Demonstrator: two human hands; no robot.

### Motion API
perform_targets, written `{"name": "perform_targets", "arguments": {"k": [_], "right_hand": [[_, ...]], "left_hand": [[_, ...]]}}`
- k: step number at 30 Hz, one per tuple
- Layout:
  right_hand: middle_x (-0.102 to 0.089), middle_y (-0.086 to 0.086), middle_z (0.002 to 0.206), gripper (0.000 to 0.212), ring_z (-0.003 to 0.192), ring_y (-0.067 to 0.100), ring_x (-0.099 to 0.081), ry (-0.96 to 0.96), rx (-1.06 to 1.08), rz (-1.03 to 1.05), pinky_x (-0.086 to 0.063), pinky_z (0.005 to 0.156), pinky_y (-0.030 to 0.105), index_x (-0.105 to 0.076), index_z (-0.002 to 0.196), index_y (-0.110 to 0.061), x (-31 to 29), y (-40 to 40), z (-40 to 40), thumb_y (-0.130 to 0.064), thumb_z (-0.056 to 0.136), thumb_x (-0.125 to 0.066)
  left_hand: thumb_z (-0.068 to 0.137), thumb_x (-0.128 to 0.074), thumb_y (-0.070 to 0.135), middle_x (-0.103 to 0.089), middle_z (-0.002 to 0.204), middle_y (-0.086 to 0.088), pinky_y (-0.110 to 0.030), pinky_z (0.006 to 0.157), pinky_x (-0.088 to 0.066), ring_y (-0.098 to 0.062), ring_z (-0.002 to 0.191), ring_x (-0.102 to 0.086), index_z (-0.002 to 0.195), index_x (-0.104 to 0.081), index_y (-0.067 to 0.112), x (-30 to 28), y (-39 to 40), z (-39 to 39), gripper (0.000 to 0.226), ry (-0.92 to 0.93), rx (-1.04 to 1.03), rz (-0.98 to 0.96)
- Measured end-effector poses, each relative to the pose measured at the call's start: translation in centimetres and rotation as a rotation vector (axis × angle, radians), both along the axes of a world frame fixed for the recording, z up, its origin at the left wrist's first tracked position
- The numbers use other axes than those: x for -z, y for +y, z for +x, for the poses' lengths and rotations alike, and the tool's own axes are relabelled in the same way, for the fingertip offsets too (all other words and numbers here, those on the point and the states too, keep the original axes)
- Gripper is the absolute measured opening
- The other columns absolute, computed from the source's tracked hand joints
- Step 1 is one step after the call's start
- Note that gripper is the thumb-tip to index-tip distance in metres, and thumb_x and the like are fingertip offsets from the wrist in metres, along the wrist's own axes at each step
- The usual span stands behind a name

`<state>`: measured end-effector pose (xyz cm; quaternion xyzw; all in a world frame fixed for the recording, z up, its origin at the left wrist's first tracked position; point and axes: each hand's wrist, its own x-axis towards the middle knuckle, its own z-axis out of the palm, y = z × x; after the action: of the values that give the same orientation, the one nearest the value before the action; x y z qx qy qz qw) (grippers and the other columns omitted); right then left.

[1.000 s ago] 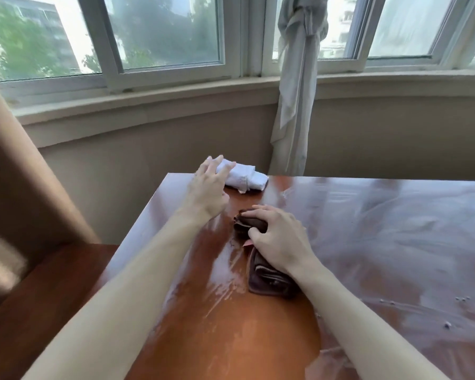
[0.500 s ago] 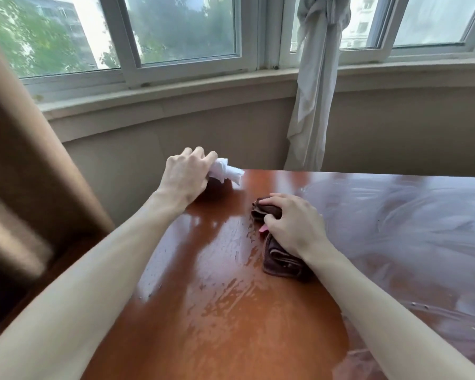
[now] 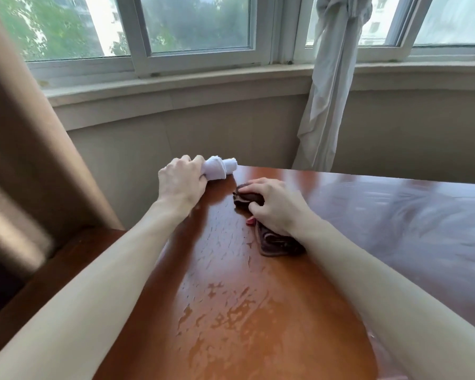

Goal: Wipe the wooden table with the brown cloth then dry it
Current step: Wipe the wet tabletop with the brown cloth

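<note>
Glossy wooden table [image 3: 231,311] looks wet-wiped; drying left. Right hand [image 3: 277,205] grips folded dark brown cloth [image 3: 277,244] near far left corner. Left hand [image 3: 183,182] clutches rolled white towel [image 3: 220,168] at far edge.

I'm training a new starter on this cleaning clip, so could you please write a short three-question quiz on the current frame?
1. True or false: the left hand grips the white cloth.
2. Which thing lies under the right hand? A) a sponge B) the brown cloth C) a bottle
3. Fill in: the table near the camera looks ____, with streaks and patches of liquid.

Key: 1 true; 2 B; 3 wet.
</note>
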<state>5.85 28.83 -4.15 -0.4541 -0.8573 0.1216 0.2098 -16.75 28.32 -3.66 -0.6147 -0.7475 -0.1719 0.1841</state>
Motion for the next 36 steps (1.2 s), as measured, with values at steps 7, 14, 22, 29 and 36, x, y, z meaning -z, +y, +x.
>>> {"name": "perform_targets", "arguments": {"k": [7, 14, 22, 29, 36], "right_hand": [[-0.067, 0.000, 0.126, 0.039, 0.117, 0.029, -0.059, -0.010, 0.291, 0.031, -0.047, 0.089, 0.035, -0.071, 0.121, -0.033, 0.5, 10.7, -5.9, -0.027, 0.085, -0.057], [-0.064, -0.013, 0.134, 0.044, 0.124, 0.017, -0.057, 0.034, 0.006, 0.030, -0.049, 0.099, 0.038, -0.072, 0.121, -0.035, 0.8, 4.0, -3.2, -0.029, 0.079, -0.062], [-0.065, -0.013, 0.133, 0.050, 0.126, 0.013, -0.058, 0.048, 0.013, -0.036, -0.046, 0.108, 0.037, -0.072, 0.121, -0.038, -0.5, 5.5, 4.7, -0.032, 0.075, -0.054], [-0.067, -0.015, 0.130, 0.047, 0.123, 0.002, -0.058, 0.067, -0.196, -0.078, -0.039, 0.107, 0.016, -0.076, 0.117, -0.031, -0.2, 4.3, 3.8, -0.011, 0.077, -0.061], [-0.062, -0.012, 0.137, 0.047, 0.128, 0.019, -0.053, -0.040, 0.220, -0.003, -0.044, 0.101, 0.037, -0.067, 0.128, -0.038, 0.4, 7.2, 2.9, -0.033, 0.081, -0.066]], "left_hand": [[0.090, -0.055, 0.022, -0.062, 0.091, -0.008, -0.041, 0.065, -0.047, -0.036, 0.084, -0.060, 0.099, -0.060, 0.016, 0.6, 1.0, -0.1, 0.012, 0.015, -0.004, -0.025], [0.088, -0.054, 0.019, -0.058, 0.089, -0.008, -0.037, 0.063, -0.038, -0.032, 0.079, -0.051, 0.101, -0.064, 0.015, 0.7, 0.9, 0.0, 0.017, -0.042, -0.004, -0.004], [0.087, -0.060, 0.018, -0.062, 0.108, 0.004, -0.038, 0.076, -0.044, -0.026, 0.111, -0.056, 0.117, -0.068, 0.034, 1.1, -1.0, -1.6, 0.035, -0.203, 0.237, -0.042], [0.083, -0.066, 0.006, -0.065, 0.111, 0.008, -0.041, 0.086, -0.051, -0.023, 0.118, -0.055, 0.117, -0.073, 0.028, 2.6, -0.9, -1.7, 0.041, -0.292, 0.378, 0.041], [0.083, -0.044, 0.021, -0.064, 0.125, 0.003, -0.042, 0.104, -0.045, -0.026, 0.122, -0.053, 0.132, -0.064, 0.032, 2.2, -0.9, -1.3, 0.054, -0.254, 0.410, -0.155]]}}
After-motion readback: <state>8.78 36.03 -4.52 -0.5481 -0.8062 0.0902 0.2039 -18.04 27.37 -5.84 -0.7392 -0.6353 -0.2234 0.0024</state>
